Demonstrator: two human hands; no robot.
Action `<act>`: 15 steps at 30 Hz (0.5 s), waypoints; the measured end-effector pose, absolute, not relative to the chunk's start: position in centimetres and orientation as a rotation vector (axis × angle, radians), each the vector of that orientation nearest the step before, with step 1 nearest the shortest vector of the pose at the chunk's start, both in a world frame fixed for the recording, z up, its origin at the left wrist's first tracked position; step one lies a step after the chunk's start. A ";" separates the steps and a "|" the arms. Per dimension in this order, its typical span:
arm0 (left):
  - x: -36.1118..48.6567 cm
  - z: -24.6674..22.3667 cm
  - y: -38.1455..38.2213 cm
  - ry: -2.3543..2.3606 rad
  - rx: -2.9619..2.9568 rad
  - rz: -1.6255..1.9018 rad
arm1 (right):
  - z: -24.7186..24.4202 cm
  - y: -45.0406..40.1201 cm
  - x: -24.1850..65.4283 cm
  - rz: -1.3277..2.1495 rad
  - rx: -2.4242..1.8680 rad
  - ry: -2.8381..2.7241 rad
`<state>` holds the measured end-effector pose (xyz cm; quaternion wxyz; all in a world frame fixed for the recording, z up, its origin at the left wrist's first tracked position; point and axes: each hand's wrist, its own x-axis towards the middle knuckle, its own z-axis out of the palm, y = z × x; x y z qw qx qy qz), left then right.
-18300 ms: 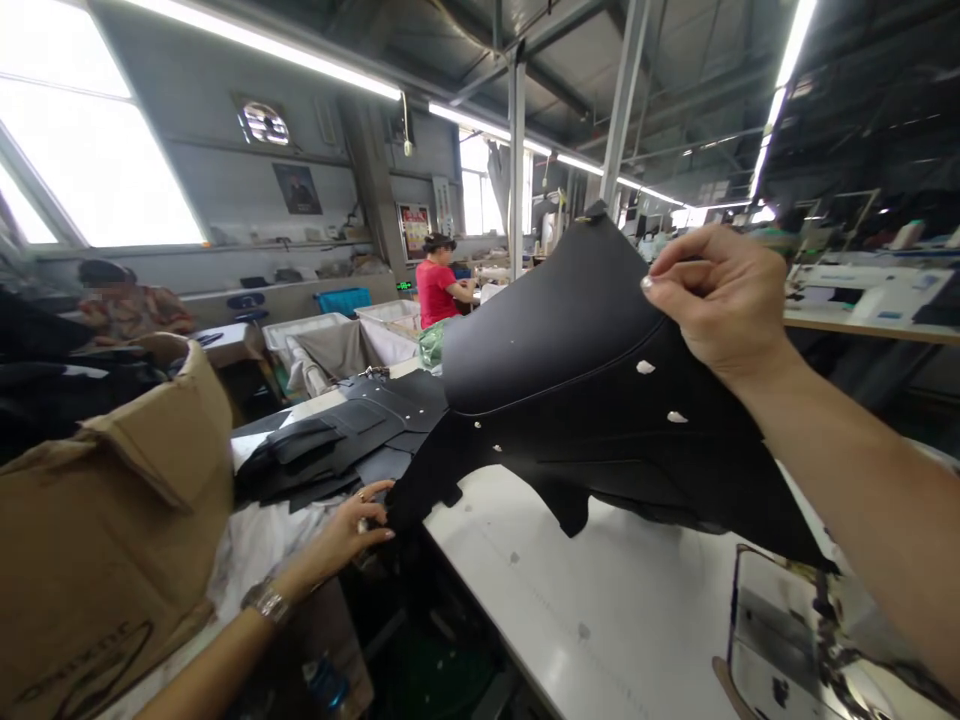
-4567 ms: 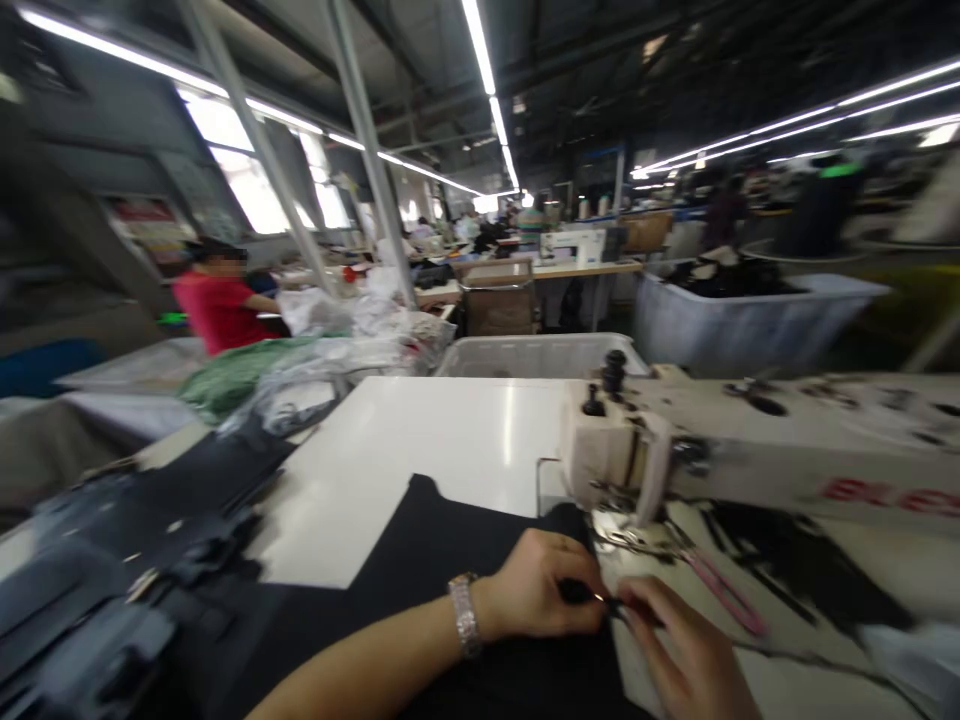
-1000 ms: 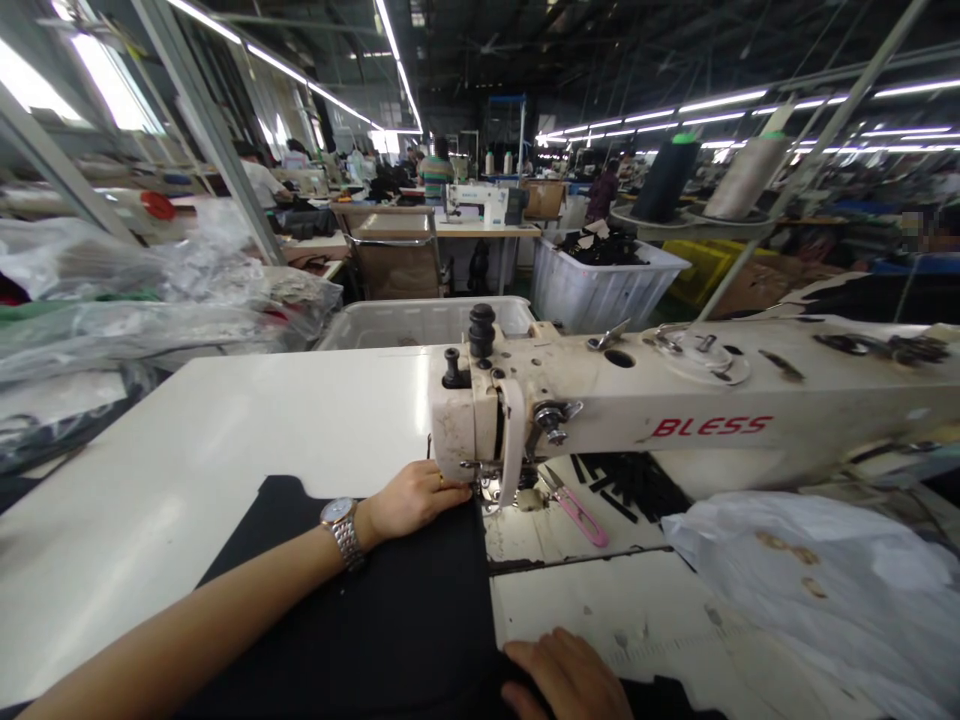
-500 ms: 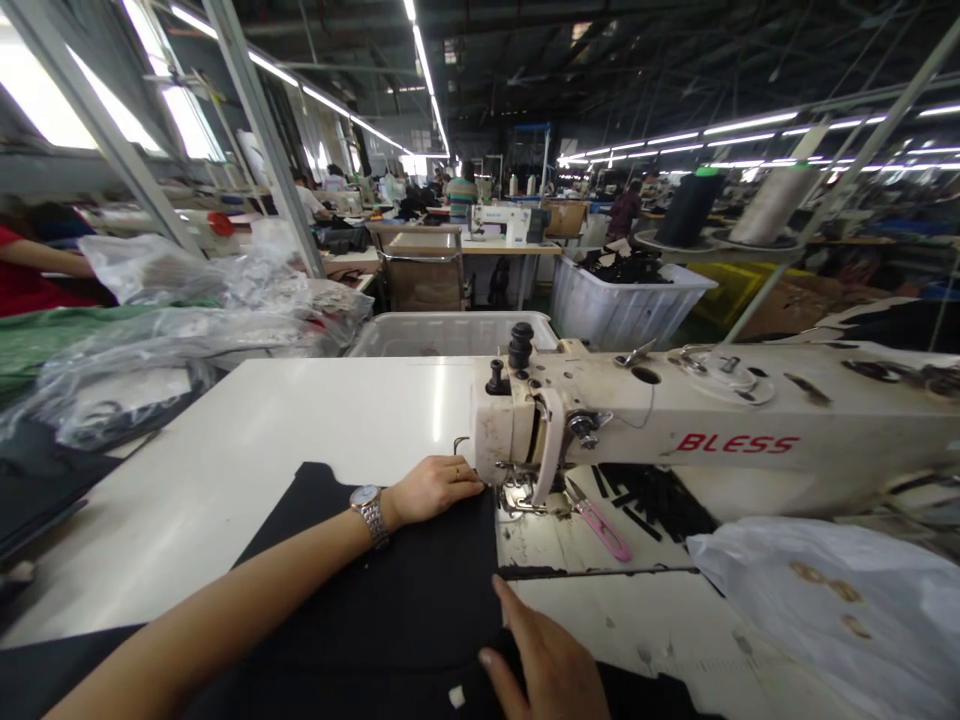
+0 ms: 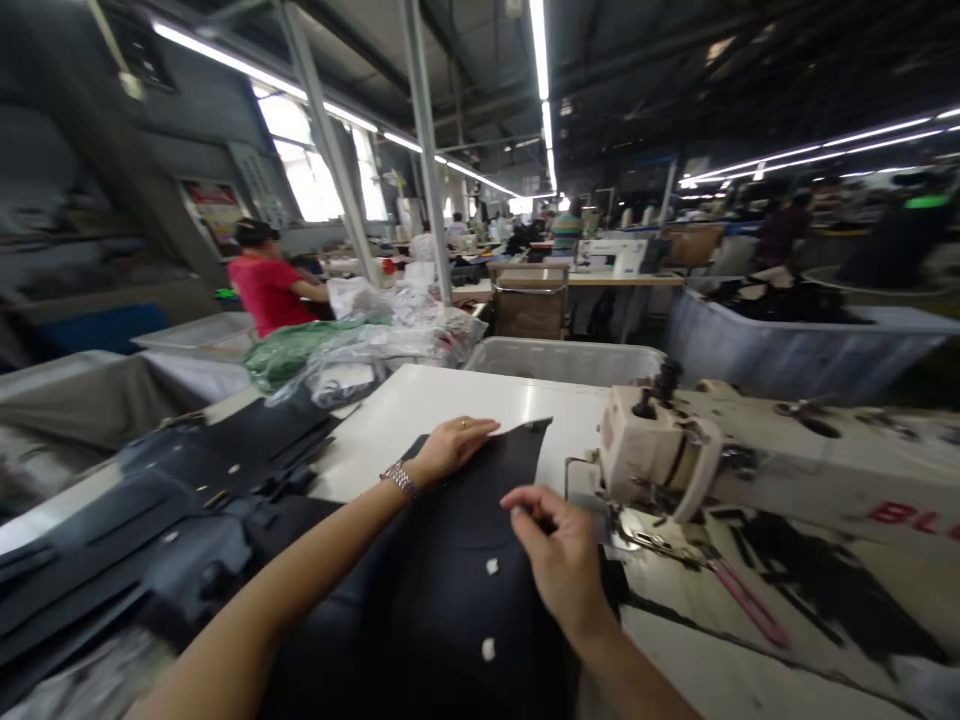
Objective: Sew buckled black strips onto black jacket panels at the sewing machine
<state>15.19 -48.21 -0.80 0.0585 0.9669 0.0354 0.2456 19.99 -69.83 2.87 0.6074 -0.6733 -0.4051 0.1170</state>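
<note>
A black fabric panel (image 5: 450, 580) with small white patches lies across the pale table, left of the sewing machine (image 5: 652, 450). On its far part rests my left hand (image 5: 454, 447), open, with its fingers stretched out flat. My right hand (image 5: 559, 550) is over the panel's right side, thumb and index fingertips brought together in a pinch. Whatever may be between those fingertips is too small to make out. The panel's far corner is beside the machine head, apart from the presser foot (image 5: 637, 530). Pink-handled snips (image 5: 750, 600) lie on the machine bed.
Dark fabric pieces (image 5: 135, 540) are piled at the left, with plastic-wrapped bundles (image 5: 375, 345) beyond. Black strips (image 5: 825, 570) lie under the machine arm. Behind the table stand a clear bin (image 5: 562, 355) and a larger bin (image 5: 787, 350). A person in red (image 5: 270, 285) is at the far left.
The view has turned left. The black panel has come away from the machine head toward the left, with my left hand on it. My right hand has moved forward and its fingers have curled.
</note>
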 end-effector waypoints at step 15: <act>-18.6 -4.6 -41.1 1.967 2.480 0.226 | 19.3 -54.5 30.8 -0.530 -1.453 -0.568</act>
